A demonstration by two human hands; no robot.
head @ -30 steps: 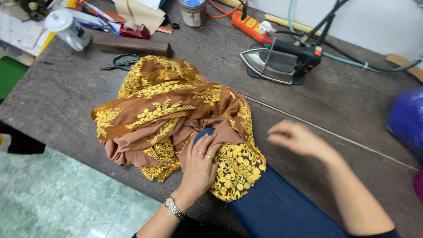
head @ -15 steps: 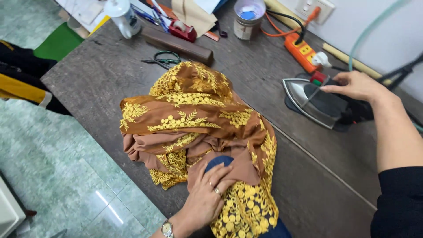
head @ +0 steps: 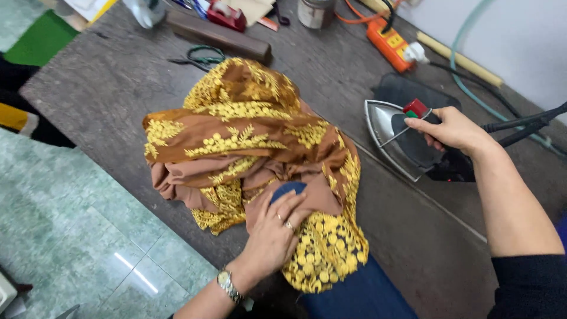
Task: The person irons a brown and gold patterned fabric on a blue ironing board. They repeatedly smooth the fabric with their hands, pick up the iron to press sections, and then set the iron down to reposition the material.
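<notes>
**Inspection: garment on pressing arm, iron in hand, pressing not begun**

I find the brown fabric with yellow embroidered floral lace (head: pixel 248 142) bunched in a heap near the front edge of the dark grey worktable (head: pixel 106 88), its lower end draped over the dark blue padded pressing arm (head: pixel 354 295) that juts from that edge. The left hand (head: pixel 274 233) lies flat on the cloth, fingers spread and pressing it onto the tip of the arm; it pinches nothing.

The right hand (head: pixel 452 130) is curled around the handle of the silver-soled black steam iron (head: pixel 407 142), which lies toward the right edge of the table, well apart from the fabric. Whether the iron is lifted off its dark mat I cannot tell.

My judgement: positioning of the cloth is done or nearly so; pressing itself remains, as most of the fabric is visibly crumpled.

Green-handled scissors (head: pixel 198 57) and an orange power strip (head: pixel 390 44) lie toward the far edge.
</notes>
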